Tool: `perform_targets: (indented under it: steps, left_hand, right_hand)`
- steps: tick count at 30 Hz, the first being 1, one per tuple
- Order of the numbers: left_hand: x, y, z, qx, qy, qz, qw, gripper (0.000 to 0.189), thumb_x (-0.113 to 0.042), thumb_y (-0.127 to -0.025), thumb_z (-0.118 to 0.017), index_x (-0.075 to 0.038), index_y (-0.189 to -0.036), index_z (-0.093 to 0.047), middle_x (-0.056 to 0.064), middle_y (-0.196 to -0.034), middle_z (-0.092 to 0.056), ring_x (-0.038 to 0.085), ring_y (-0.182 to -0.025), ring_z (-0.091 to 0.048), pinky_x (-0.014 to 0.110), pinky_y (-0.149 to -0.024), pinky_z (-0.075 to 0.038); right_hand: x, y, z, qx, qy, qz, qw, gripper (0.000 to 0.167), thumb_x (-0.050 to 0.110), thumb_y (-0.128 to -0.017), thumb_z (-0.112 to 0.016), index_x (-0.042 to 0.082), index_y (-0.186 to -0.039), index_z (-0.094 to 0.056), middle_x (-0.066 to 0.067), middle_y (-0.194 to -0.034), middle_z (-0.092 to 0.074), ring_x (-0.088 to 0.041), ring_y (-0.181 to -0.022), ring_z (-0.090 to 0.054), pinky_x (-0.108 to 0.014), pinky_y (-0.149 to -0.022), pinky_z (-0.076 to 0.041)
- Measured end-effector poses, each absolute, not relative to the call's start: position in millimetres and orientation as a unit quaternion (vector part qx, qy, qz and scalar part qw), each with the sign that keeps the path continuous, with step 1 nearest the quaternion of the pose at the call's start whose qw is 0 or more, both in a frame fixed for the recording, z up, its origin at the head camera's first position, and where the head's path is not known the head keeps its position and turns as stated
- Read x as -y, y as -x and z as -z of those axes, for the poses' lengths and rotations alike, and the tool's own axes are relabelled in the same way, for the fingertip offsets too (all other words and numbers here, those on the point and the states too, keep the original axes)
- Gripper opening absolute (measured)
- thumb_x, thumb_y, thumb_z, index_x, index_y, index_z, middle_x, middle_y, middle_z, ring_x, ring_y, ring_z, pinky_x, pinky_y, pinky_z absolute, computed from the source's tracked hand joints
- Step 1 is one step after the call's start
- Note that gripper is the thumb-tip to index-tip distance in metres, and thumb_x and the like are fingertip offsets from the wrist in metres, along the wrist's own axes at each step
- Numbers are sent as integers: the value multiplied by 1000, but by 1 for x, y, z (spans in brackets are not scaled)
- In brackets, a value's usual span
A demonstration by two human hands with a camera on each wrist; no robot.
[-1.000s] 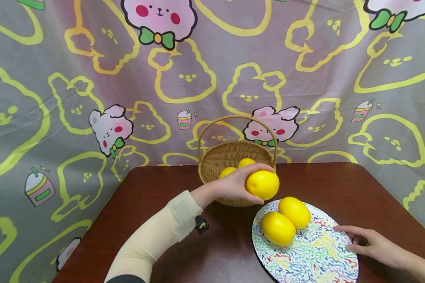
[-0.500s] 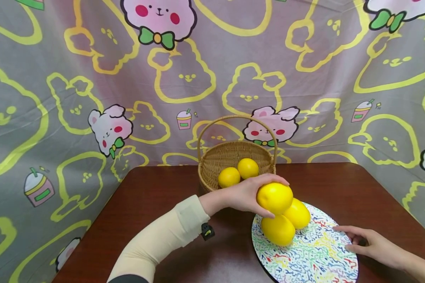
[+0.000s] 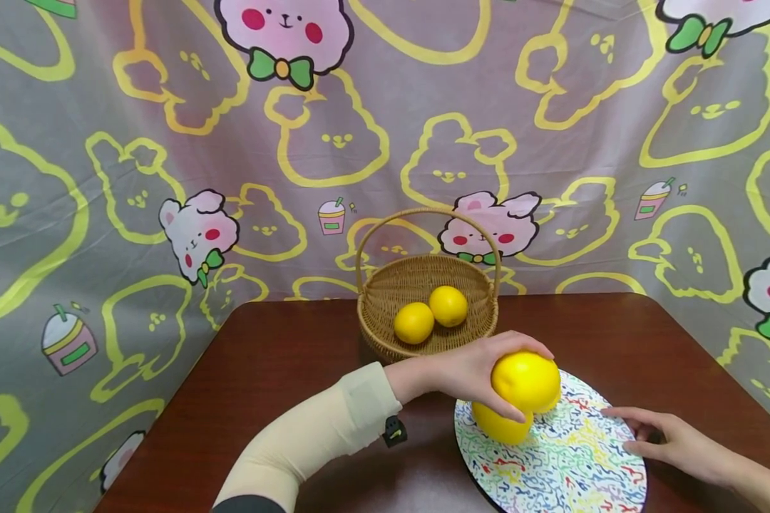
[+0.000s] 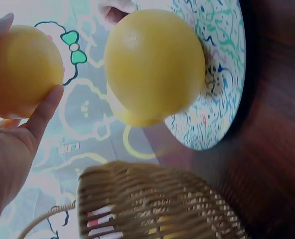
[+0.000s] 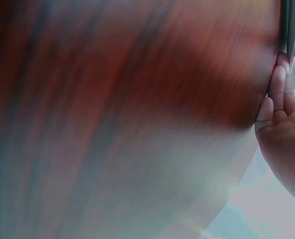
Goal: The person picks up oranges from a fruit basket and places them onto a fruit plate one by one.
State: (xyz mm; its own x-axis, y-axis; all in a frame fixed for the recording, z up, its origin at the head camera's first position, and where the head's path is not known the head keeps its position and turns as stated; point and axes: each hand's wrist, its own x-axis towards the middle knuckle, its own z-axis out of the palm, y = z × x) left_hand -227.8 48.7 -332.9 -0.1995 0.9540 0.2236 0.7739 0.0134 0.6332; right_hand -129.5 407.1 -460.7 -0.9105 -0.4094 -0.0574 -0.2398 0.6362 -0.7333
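My left hand (image 3: 468,367) grips a lemon (image 3: 526,381) between thumb and fingers, above the left part of a round board (image 3: 571,467) with a multicoloured squiggle pattern. Beneath it, a second lemon (image 3: 499,426) lies on the board, partly covered by the thumb. A third lemon is almost hidden behind the held one. The left wrist view shows the held lemon (image 4: 25,72) raised apart from a nearer lemon (image 4: 154,62) on the board. At the board's right edge, my right hand (image 3: 676,445) pinches the rim, with fingers tucked at the edge in the right wrist view.
A wicker basket (image 3: 388,285) with a tall arched handle stands behind the board, holding two lemons (image 3: 413,323). The dark brown tabletop (image 3: 295,342) runs back to a cartoon-print cloth (image 3: 359,142). A small black device (image 3: 394,431) sits at my left wrist.
My left hand has carried the lemon from in front of the basket rightward and down over the board, uncovering the basket's two lemons. The right hand and board have stayed put.
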Motion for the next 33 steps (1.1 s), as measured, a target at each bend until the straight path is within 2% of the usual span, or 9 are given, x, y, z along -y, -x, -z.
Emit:
perform_targets:
  steps: [6,13,24,33]
  left_hand:
    - [-60,222,339,-694,-622,-325,162,78,-17,-73,-86,-17,-136,-41,-4,-132,-44,1,-110,-43,17,-88,-42]
    - [-71,216,350,-702,-628,-296,159,79,-21,-73,-87,-18,-137,-40,-4,-132,-44,-2,-110,-41,13,-89,-38]
    - [-84,208,366,-714,-599,-285,223,80,-20,-73,-87,-22,-139,-41,-13,-130,-47,-5,-108,-41,17,-89,-38]
    - [-94,205,370,-726,-612,-233,210,82,-28,-72,-87,-24,-140,-41,-15,-132,-45,-7,-109,-39,12,-88,-34]
  right_hand:
    - [-407,130,460,-898,177,387,114,49,17,-94,-64,-2,-136,-48,4,-89,-58,-12,-74,-52,-20,-67,-47]
    - [-406,130,457,-900,172,382,118,50,18,-94,-64,-4,-136,-48,3,-89,-57,-12,-74,-52,-20,-67,-46]
    - [-406,130,460,-899,187,383,103,48,16,-94,-64,0,-136,-49,5,-89,-57,-12,-73,-52,-20,-68,-49]
    - [-405,127,459,-901,189,379,98,47,15,-93,-65,1,-136,-49,6,-89,-57,-12,-73,-52,-20,-70,-50]
